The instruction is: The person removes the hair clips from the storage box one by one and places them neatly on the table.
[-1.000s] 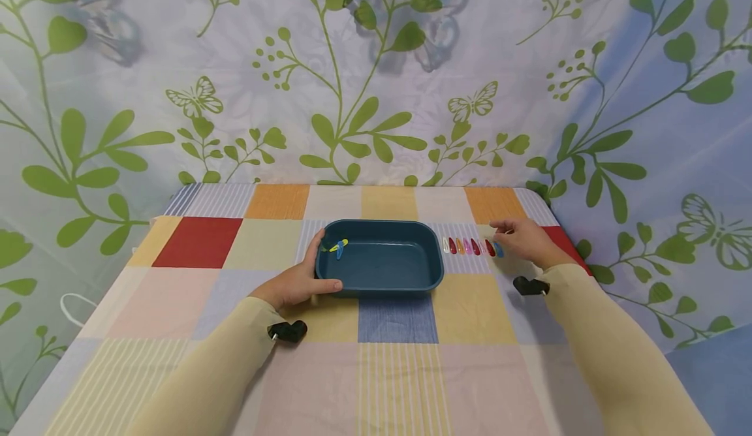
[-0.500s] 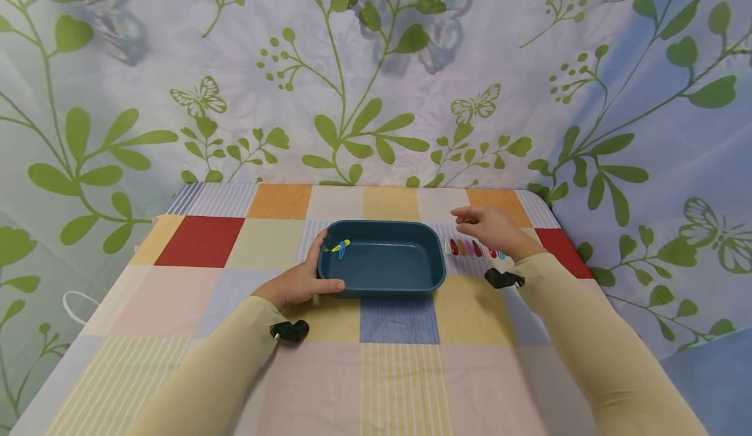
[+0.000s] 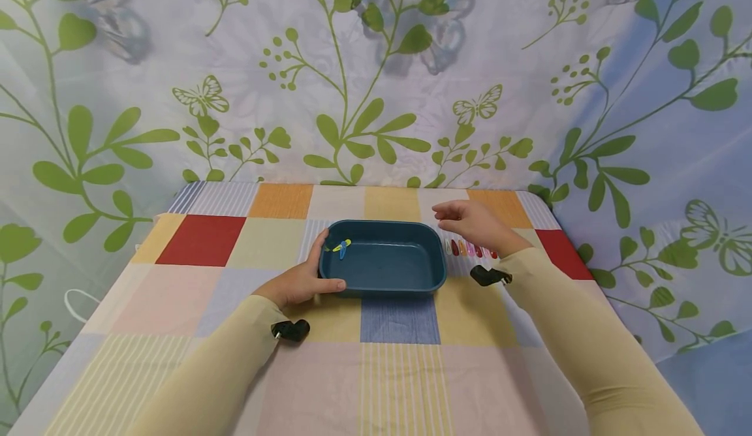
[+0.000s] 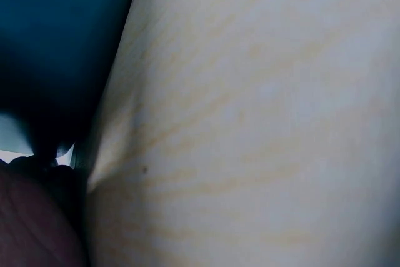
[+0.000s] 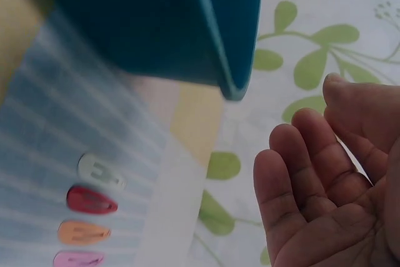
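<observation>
My left hand (image 3: 302,282) holds the near left corner of a dark teal plastic tray (image 3: 390,273), its thumb along the front side and its fingers on the left end. Inside the tray at the left lie a yellow snap hair clip (image 3: 345,244) and a blue one (image 3: 342,252). Over the row of hair clips, near the tray's right end, hovers my right hand (image 3: 472,220). In the right wrist view its fingers (image 5: 284,186) are half curled, thumb and forefinger tips close together; I cannot tell whether a clip is between them.
Right of the tray, a row of hair clips lies on the patchwork cloth (image 3: 399,384): a white clip (image 5: 100,170), a red clip (image 5: 92,200), an orange clip (image 5: 84,232), a pink clip (image 5: 78,259) and others partly behind the hand. A leaf-printed curtain (image 3: 235,123) hangs behind.
My right hand has moved left from the row's right end towards the tray, now covering part of the row in the head view. The left hand stays on the tray.
</observation>
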The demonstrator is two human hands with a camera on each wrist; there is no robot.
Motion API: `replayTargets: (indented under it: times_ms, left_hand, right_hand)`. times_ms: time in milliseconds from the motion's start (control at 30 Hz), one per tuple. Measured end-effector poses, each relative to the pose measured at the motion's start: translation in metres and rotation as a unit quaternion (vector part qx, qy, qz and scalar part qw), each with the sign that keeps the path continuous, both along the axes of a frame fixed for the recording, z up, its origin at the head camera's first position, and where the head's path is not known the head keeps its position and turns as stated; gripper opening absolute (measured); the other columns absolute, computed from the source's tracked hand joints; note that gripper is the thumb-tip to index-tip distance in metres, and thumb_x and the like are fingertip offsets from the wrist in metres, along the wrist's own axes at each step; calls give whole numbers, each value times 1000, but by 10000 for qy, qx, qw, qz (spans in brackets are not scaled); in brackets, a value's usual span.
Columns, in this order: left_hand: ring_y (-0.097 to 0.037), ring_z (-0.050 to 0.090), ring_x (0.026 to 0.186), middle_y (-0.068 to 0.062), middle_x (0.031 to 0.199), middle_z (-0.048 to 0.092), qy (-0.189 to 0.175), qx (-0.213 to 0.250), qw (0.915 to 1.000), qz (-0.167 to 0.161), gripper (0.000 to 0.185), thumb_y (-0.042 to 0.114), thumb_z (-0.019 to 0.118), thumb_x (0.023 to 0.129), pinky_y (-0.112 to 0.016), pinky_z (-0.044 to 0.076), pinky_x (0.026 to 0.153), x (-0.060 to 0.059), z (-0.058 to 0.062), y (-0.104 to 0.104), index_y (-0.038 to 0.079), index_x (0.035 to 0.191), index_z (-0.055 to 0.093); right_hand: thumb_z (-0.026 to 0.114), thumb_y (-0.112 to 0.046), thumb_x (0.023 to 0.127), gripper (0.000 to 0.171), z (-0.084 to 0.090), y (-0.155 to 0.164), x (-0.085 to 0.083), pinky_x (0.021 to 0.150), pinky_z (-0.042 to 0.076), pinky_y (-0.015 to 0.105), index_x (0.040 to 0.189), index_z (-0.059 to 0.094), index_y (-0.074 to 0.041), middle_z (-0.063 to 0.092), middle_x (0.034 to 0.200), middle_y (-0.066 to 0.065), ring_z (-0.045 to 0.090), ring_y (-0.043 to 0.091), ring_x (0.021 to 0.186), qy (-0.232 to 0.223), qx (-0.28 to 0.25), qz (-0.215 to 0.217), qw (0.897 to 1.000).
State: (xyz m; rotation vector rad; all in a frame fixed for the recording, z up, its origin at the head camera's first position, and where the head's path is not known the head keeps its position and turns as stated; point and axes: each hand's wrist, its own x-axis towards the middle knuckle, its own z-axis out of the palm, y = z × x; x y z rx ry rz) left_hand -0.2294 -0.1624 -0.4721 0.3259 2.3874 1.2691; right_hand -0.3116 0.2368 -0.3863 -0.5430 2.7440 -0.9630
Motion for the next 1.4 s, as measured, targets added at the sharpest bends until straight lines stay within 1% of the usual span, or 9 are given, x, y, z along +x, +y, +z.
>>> replayTargets:
  times_ms: [200,367,600,733,900,1167,1400]
  left_hand:
    - [-49,43,146,-27,173,16,-17,-2,10000,2,128,56,81,87,-66,33,120,0,0,0,41,165,-18]
    - [-48,44,145,-27,172,18,-27,10,10000,19,130,60,82,84,-65,32,121,0,0,0,41,165,-17]
    - [-47,47,142,-28,170,21,-16,14,10000,12,128,57,82,86,-64,34,120,-1,-1,-1,42,165,-17]
    - [-46,48,141,-28,169,24,-18,59,10000,7,130,60,82,84,-64,34,120,-1,-1,-1,41,165,-17]
    - [-45,47,140,-27,167,28,-67,135,9999,31,131,61,83,83,-63,33,121,-1,-1,-1,41,165,-17]
    - [-45,46,141,-25,168,28,-115,159,9998,47,125,52,81,89,-64,30,122,-1,0,0,41,165,-18]
    - [-45,47,141,-26,168,28,-109,84,9999,24,126,55,80,88,-65,30,122,0,2,-1,40,165,-19]
  right_hand:
    - [67,-17,104,44,3,-14,0,107,52,53,146,62,-7,68,139,19,67,33,125,-47,-186,270,9995]
    - [68,-17,104,45,3,-29,-1,108,52,52,147,62,-7,67,141,18,66,33,126,-188,-321,445,9983]
    - [69,-17,103,47,0,-52,-2,109,52,50,148,60,-5,68,141,16,65,32,130,-137,-299,643,9974]
    - [69,-16,103,48,-1,-68,-3,109,53,48,149,60,-5,68,142,15,66,31,129,-135,-252,762,9967]
    - [69,-17,103,48,-2,-87,-4,106,55,46,149,60,-6,68,142,13,67,28,127,-117,-144,954,9953]
    - [70,-17,102,46,-7,-111,-7,105,55,43,147,63,-8,71,138,10,68,26,125,-84,-28,1131,9935]
    - [70,-17,103,46,-9,-130,-5,102,57,42,147,62,-9,71,137,12,68,27,127,-75,142,1285,9916]
